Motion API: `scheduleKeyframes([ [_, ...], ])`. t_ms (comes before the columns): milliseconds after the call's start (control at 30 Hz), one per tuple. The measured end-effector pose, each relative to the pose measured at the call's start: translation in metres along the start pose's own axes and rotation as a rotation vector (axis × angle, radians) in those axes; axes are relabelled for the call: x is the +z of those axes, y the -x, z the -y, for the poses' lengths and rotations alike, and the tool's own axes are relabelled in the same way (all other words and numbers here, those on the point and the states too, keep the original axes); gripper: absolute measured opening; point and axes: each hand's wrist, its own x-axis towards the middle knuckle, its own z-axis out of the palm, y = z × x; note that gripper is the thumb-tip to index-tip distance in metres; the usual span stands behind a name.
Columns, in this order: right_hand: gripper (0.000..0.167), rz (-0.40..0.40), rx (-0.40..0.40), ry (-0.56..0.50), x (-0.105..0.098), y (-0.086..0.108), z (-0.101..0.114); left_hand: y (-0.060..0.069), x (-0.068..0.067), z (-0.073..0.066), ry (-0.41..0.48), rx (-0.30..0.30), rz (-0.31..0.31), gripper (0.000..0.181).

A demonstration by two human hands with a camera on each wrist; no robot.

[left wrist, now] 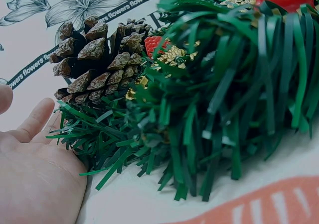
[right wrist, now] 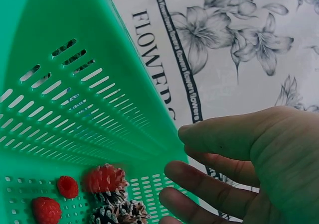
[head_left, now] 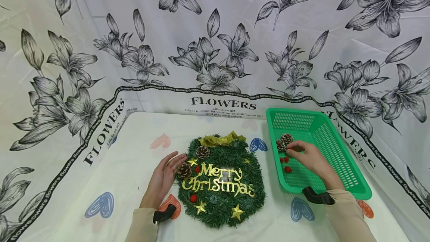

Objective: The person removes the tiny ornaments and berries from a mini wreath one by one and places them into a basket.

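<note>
A green tinsel wreath (head_left: 220,212) lies on the white cloth with gold "Merry Christmas" lettering (head_left: 218,186), gold stars, red berries and a gold bow (head_left: 221,139). My left hand (head_left: 161,180) is at its left edge, fingers extended beside a pine cone (head_left: 184,170); the left wrist view shows the palm (left wrist: 40,179) near that pine cone (left wrist: 97,64). Over the green basket (head_left: 322,193) hovers my right hand (head_left: 310,158), fingers bent, nothing visible between thumb and fingers in the right wrist view. Below it are pine cones (right wrist: 117,209) and red berries (right wrist: 47,210), one blurred.
A second pine cone (head_left: 203,152) sits at the wreath's upper left. Behind the table hangs a white curtain (head_left: 215,74) printed with flowers. Painted hearts (head_left: 99,204) mark the tablecloth. The basket's raised perforated wall (right wrist: 75,89) stands around its contents.
</note>
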Motion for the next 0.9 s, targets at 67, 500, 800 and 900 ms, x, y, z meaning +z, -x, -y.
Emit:
scheduleKeyframes([
  [67,0.035,-0.001,-0.001,0.002,0.000,0.000,0.000,0.000,0.000,0.000,-0.001,-0.002,-0.002,0.063],
  [500,0.037,-0.028,-0.004,-0.018,-0.002,0.003,0.010,-0.001,0.000,0.002,0.013,-0.019,-0.030,0.064],
  [800,0.033,-0.057,-0.042,-0.036,-0.007,0.006,0.026,-0.001,0.000,0.002,0.007,-0.014,-0.032,0.064],
  [900,0.033,-0.059,-0.055,-0.039,-0.007,0.008,0.032,-0.002,0.000,0.002,0.007,-0.016,-0.030,0.065],
])
